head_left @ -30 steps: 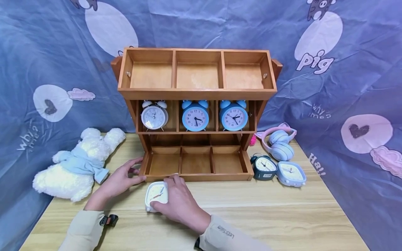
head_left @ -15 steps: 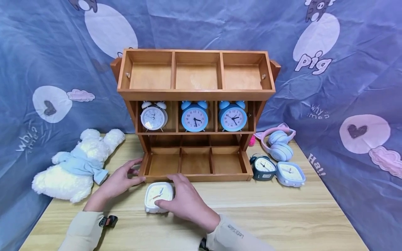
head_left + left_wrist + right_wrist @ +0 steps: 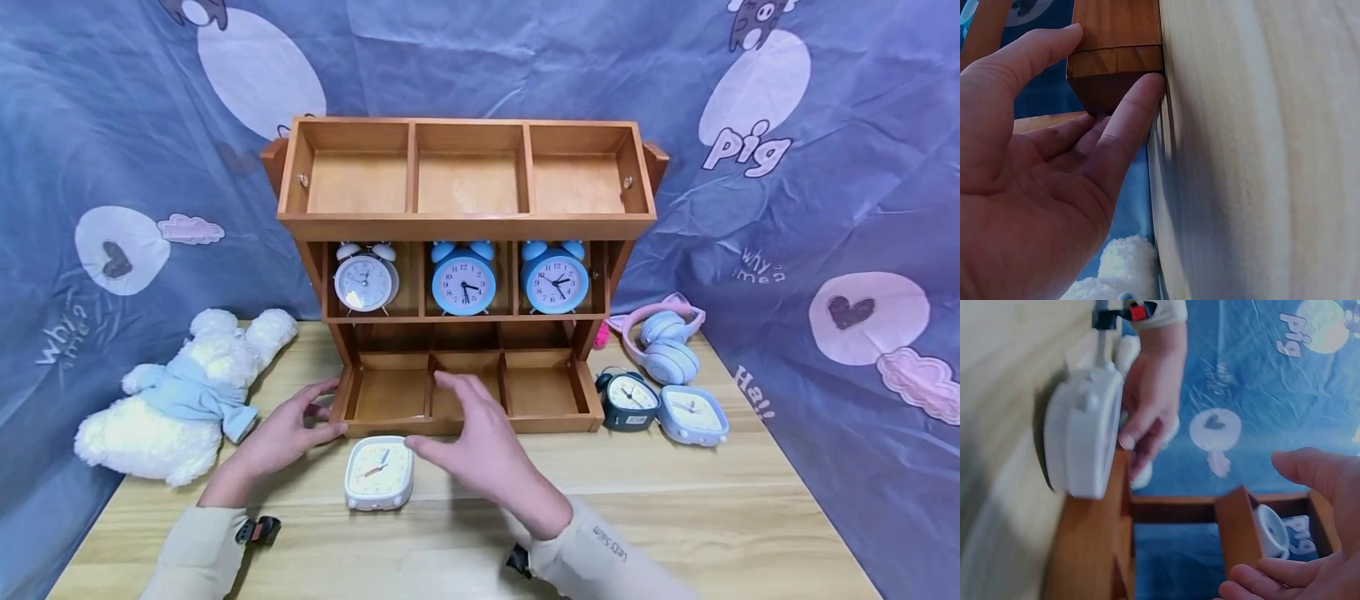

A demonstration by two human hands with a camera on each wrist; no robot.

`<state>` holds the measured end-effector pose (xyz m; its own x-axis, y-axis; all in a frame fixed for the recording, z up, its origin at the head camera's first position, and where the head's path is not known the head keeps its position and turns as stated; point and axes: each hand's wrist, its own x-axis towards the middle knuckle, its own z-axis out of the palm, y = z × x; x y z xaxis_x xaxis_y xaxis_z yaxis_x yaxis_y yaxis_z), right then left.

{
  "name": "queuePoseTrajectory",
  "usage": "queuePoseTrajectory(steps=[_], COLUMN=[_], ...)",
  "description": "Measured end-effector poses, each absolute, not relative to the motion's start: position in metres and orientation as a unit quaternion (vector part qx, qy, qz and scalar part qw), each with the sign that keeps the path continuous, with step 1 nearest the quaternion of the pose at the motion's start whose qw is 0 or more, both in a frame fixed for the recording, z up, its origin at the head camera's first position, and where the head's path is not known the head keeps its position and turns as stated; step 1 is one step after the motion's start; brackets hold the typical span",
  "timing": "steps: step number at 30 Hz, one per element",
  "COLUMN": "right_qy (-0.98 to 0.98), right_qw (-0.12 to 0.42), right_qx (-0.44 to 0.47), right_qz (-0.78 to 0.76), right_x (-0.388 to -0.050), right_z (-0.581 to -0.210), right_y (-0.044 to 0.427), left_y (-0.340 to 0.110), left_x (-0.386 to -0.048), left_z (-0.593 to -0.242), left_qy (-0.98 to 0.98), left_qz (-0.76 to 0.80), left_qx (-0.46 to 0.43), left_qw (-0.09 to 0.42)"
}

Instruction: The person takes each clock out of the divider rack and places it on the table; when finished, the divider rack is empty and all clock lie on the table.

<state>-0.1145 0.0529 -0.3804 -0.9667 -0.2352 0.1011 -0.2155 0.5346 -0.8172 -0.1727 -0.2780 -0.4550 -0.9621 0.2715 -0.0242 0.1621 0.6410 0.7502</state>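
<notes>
On the table in the head view, a white square alarm clock (image 3: 378,472) lies face up before the wooden shelf (image 3: 465,427). My right hand (image 3: 491,454) is just right of this clock, fingers and thumb spread, holding nothing. The right wrist view shows the white clock (image 3: 1082,434) apart from the right hand (image 3: 1310,531). My left hand (image 3: 281,433) holds the shelf's lower left front corner. Up close in the left wrist view, the left hand (image 3: 1047,150) has thumb and fingers about the wooden corner (image 3: 1116,59).
Twin-bell clocks, one white (image 3: 366,282) and two blue (image 3: 463,284), stand in the middle tier. Right of the shelf are a dark green clock (image 3: 628,402), a light blue clock (image 3: 693,415) and headphones (image 3: 670,354). A white plush toy (image 3: 161,417) lies left.
My right hand has let go of the white square clock and moved right and up from it, its fingers spreading. The clock stays on the table; the left hand has kept its place.
</notes>
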Motion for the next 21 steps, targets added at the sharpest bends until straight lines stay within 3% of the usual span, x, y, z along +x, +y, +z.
queuePoseTrajectory(steps=[11, 21], right_qy=[0.877, 0.877], right_qw=[-0.02, -0.086], right_qx=[-0.095, -0.099], right_qz=[-0.47, -0.463], right_x=[-0.122, -0.128], right_z=[-0.363, -0.354], right_y=[0.076, 0.097], left_y=[-0.278, -0.277], left_x=[-0.172, -0.172], left_z=[-0.455, -0.453], left_qy=[0.904, 0.903], left_qz=[0.405, 0.408], left_qx=[0.115, 0.109], left_qw=[0.071, 0.077])
